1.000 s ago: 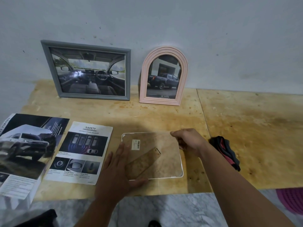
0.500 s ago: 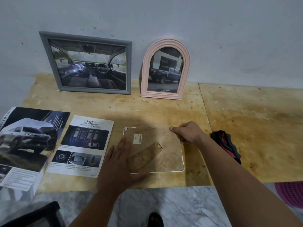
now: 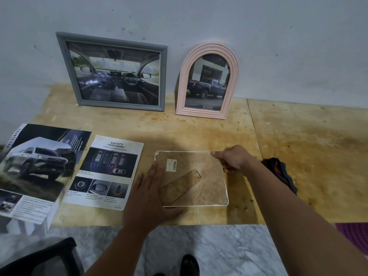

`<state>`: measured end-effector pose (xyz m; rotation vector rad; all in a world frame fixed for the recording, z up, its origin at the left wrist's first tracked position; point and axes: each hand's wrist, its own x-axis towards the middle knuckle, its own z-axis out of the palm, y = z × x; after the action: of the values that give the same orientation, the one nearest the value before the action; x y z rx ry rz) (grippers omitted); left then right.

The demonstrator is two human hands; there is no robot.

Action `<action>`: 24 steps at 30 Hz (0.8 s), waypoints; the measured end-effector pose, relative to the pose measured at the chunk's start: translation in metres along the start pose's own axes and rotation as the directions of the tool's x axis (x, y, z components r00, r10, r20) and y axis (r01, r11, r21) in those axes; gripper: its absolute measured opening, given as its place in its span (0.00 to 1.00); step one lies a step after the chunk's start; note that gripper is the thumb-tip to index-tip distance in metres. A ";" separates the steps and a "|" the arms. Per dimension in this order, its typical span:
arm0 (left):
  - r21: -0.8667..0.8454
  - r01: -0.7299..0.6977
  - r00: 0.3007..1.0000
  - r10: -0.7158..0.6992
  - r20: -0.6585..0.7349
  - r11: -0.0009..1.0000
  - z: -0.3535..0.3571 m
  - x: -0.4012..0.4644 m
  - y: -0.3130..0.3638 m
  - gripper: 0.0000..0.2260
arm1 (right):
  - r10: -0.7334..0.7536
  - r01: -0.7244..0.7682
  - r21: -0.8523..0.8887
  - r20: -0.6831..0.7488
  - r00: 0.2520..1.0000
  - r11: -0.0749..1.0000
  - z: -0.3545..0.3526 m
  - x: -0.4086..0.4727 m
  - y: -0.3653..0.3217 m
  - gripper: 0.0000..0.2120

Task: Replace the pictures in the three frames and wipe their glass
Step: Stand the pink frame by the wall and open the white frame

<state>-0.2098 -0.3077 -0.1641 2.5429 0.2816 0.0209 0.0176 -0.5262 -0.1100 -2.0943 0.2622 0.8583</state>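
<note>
Left hand (image 3: 148,193): flat, fingers straight, pressing white-rimmed frame face-down on wooden table (image 3: 199,132).
Right hand (image 3: 234,159): pinching brown cork-patterned backing board (image 3: 207,170) at top-right corner.

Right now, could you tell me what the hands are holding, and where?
The right hand grips the face-down white frame at its far right corner. The left hand only rests flat on its near left edge.

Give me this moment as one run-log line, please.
left hand: flat on white frame back | right hand: grips its top-right corner

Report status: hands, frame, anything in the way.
Left hand flat on face-down frame. Right hand pinches its top right corner. Cloth lies beside it, nothing blocking.
</note>
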 end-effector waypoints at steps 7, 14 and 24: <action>-0.009 0.017 1.000 -0.017 0.001 1.000 0.001 0.001 0.000 0.61 | 0.068 -0.069 0.006 0.078 0.995 0.998 -0.003 -0.001 -0.006 0.19; 0.010 0.013 1.000 -0.013 0.001 1.000 -0.002 0.001 0.001 0.60 | 0.121 -0.115 -0.055 0.111 0.986 0.992 -0.003 0.002 -0.011 0.20; 0.029 0.009 1.000 -0.009 -0.020 1.000 -0.005 0.000 0.006 0.60 | -0.022 0.022 -0.034 -0.020 1.000 0.999 -0.003 -0.016 0.007 0.19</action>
<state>-0.2095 -0.3097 -0.1561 2.5719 0.3033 0.0389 0.0040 -0.5346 -0.1020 -2.1348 0.2362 0.8342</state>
